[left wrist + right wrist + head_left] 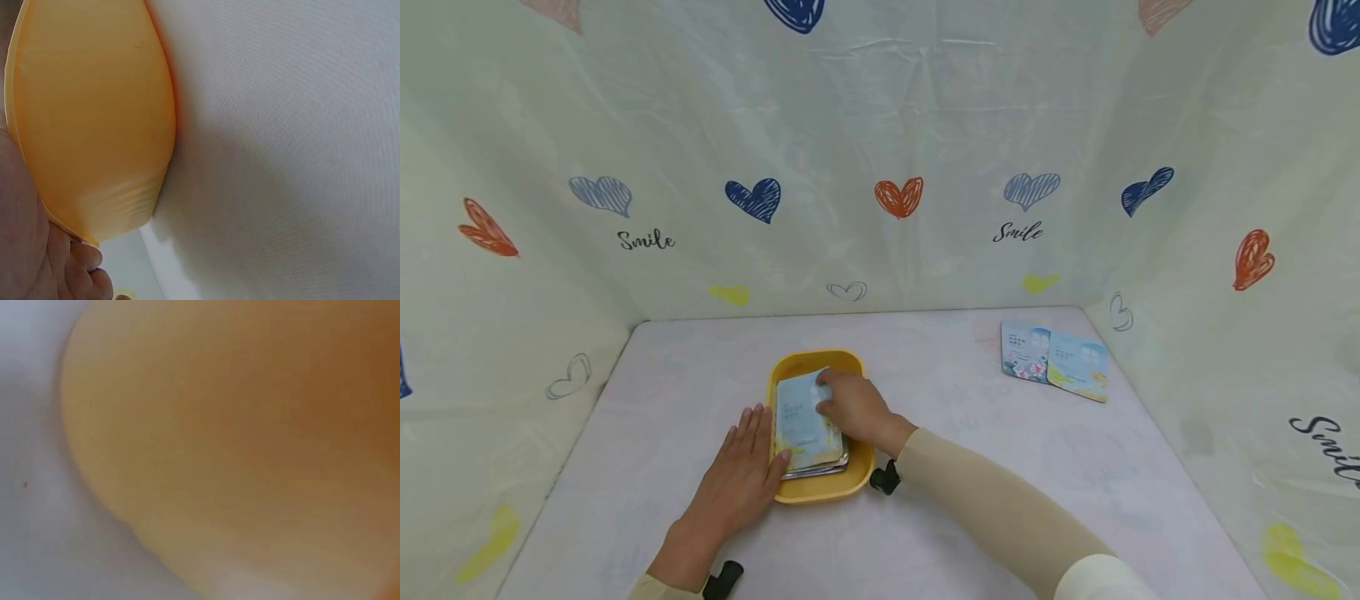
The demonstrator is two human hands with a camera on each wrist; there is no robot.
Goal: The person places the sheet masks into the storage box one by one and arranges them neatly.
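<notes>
A yellow plastic tray (823, 497) stands on the table and holds a stack of flat light-blue printed packets (805, 421); silvery edges show under the top one. My right hand (857, 408) reaches in from the right, and its thumb and fingers pinch the top packet near its upper right edge. Along the tray's left side lies my left hand (737, 471), fingers straight, thumb across the rim. In the left wrist view, the left hand (37, 250) touches the rim of the yellow tray (94, 125). Only a blurred yellow tray wall (206, 450) fills the right wrist view.
Two more printed packets, one with pink flowers (1025, 354) and one bluish with a yellow lower edge (1077, 367), lie side by side at the table's back right. A pale cloth with printed hearts (898, 197) hangs behind and at both sides of the table (970, 467).
</notes>
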